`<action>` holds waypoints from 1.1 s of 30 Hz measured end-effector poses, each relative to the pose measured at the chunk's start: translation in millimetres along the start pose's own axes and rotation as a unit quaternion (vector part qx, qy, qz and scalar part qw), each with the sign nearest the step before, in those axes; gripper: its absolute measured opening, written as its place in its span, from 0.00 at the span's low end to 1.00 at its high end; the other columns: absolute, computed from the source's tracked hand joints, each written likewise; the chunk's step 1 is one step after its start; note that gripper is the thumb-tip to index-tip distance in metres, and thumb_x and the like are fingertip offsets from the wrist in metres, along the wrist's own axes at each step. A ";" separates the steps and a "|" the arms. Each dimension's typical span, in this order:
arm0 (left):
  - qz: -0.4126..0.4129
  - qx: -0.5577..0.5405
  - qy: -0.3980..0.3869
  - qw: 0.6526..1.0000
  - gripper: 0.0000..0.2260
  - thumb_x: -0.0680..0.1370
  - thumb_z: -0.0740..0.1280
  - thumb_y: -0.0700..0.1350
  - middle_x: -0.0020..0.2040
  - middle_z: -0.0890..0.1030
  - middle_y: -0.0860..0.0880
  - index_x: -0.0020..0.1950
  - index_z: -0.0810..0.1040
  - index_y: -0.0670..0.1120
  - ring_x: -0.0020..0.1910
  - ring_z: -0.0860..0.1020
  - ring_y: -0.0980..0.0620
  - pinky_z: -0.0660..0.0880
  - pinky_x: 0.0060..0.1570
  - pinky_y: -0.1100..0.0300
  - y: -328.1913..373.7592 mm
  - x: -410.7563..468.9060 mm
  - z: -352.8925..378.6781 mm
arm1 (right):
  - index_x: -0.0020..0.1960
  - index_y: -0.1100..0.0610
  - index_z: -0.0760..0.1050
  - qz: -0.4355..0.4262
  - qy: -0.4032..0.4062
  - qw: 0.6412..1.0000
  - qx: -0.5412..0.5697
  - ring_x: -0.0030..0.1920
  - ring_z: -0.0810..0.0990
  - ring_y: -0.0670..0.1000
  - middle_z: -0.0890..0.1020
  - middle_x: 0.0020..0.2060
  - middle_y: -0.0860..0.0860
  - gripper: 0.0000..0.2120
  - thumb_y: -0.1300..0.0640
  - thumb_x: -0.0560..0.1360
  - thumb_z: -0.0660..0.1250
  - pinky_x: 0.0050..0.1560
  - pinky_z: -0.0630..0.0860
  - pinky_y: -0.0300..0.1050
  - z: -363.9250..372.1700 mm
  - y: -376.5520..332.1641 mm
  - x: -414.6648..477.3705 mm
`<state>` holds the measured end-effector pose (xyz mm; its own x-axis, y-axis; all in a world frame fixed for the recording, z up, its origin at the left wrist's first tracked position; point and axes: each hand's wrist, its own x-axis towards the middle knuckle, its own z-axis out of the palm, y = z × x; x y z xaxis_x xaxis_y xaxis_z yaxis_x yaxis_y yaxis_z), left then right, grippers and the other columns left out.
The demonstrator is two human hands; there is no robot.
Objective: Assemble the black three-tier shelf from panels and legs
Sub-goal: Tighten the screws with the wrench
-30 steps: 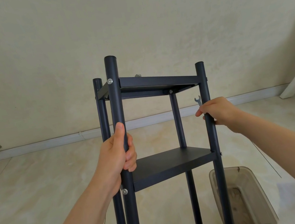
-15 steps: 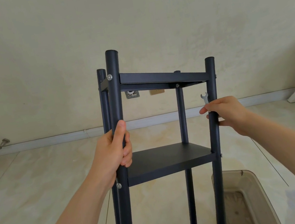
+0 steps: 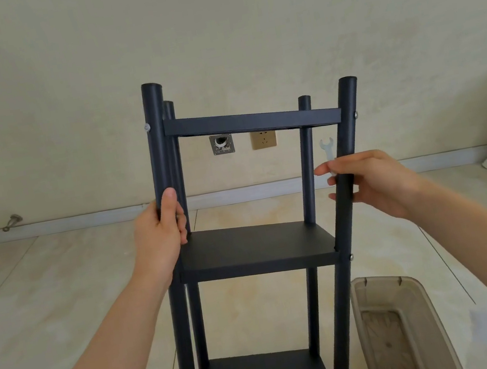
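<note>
The black three-tier shelf [image 3: 256, 247] stands upright in front of me, with four round legs and three panels bolted between them. My left hand [image 3: 160, 234] grips the near left leg [image 3: 158, 153] just above the middle panel. My right hand [image 3: 371, 181] wraps round the near right leg [image 3: 345, 140] at the same height, and it also holds a small silver wrench [image 3: 327, 150] that sticks up above the fingers. Silver bolt heads show on the legs at the top and middle panels. The lowest panel is cut off by the bottom edge.
A translucent brown plastic bin [image 3: 400, 325] sits on the tiled floor right of the shelf. The wall behind carries a socket [image 3: 263, 139] and an open metal box [image 3: 222, 144]. A doorstop [image 3: 11, 222] sits at the skirting on the left. White furniture legs show at both edges.
The shelf has tipped from leaning toward me to nearly upright, so the tops of the middle and lowest panels now show. Both hands kept their hold on the legs.
</note>
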<state>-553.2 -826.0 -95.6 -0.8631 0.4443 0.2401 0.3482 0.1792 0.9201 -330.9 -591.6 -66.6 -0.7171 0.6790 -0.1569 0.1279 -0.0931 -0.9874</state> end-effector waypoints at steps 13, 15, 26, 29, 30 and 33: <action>-0.050 -0.007 0.046 0.998 0.24 0.85 0.52 0.60 0.32 0.72 0.48 0.41 0.73 0.44 0.30 0.69 0.53 0.70 0.35 0.59 -22.9 9.3 -4.4 | 0.34 0.54 0.85 -0.083 -0.106 0.991 -0.016 0.52 0.76 0.60 0.76 0.47 0.68 0.15 0.61 0.77 0.66 0.65 0.76 0.59 19.6 -20.0 -26.8; -0.051 -0.005 0.045 0.998 0.24 0.85 0.51 0.60 0.32 0.72 0.48 0.40 0.72 0.45 0.32 0.70 0.52 0.71 0.38 0.58 -24.4 10.1 -5.0 | 0.34 0.54 0.85 -0.090 -0.118 0.989 -0.015 0.51 0.77 0.58 0.78 0.46 0.63 0.12 0.57 0.73 0.67 0.64 0.76 0.57 21.7 -24.6 -31.4; -0.084 -0.006 0.038 0.996 0.21 0.85 0.49 0.58 0.37 0.73 0.49 0.49 0.74 0.46 0.38 0.73 0.52 0.71 0.46 0.59 -30.6 19.9 -3.1 | 0.40 0.54 0.86 -0.130 -0.171 0.976 -0.028 0.47 0.77 0.49 0.82 0.42 0.46 0.12 0.48 0.68 0.69 0.53 0.76 0.42 29.2 -31.5 -37.5; -0.125 -0.018 0.063 0.990 0.16 0.86 0.53 0.55 0.42 0.74 0.51 0.60 0.73 0.46 0.41 0.74 0.54 0.69 0.47 0.60 -26.8 28.6 0.4 | 0.40 0.53 0.86 -0.145 -0.193 0.970 -0.031 0.45 0.77 0.48 0.81 0.42 0.47 0.10 0.49 0.72 0.69 0.50 0.75 0.39 36.5 -33.9 -42.6; -0.138 -0.005 0.064 0.988 0.13 0.86 0.55 0.52 0.44 0.74 0.51 0.64 0.71 0.45 0.41 0.74 0.56 0.68 0.44 0.62 -24.3 30.5 1.1 | 0.41 0.53 0.86 -0.154 -0.202 0.967 -0.033 0.45 0.77 0.47 0.79 0.42 0.50 0.09 0.51 0.74 0.71 0.49 0.75 0.37 40.1 -35.2 -44.7; -0.140 0.071 0.035 0.987 0.21 0.83 0.61 0.42 0.58 0.75 0.46 0.75 0.62 0.43 0.52 0.77 0.51 0.75 0.49 0.59 -19.7 29.5 -2.1 | 0.42 0.52 0.87 -0.168 -0.215 0.960 -0.057 0.44 0.77 0.47 0.74 0.47 0.63 0.10 0.52 0.74 0.67 0.49 0.75 0.36 49.6 -38.6 -49.0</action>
<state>-586.3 -818.3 -105.9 -0.9540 0.2998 0.0079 0.1364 0.4103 0.9017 -334.7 -657.4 -21.8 -0.9446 0.2909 0.1520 -0.1032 0.1762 -0.9789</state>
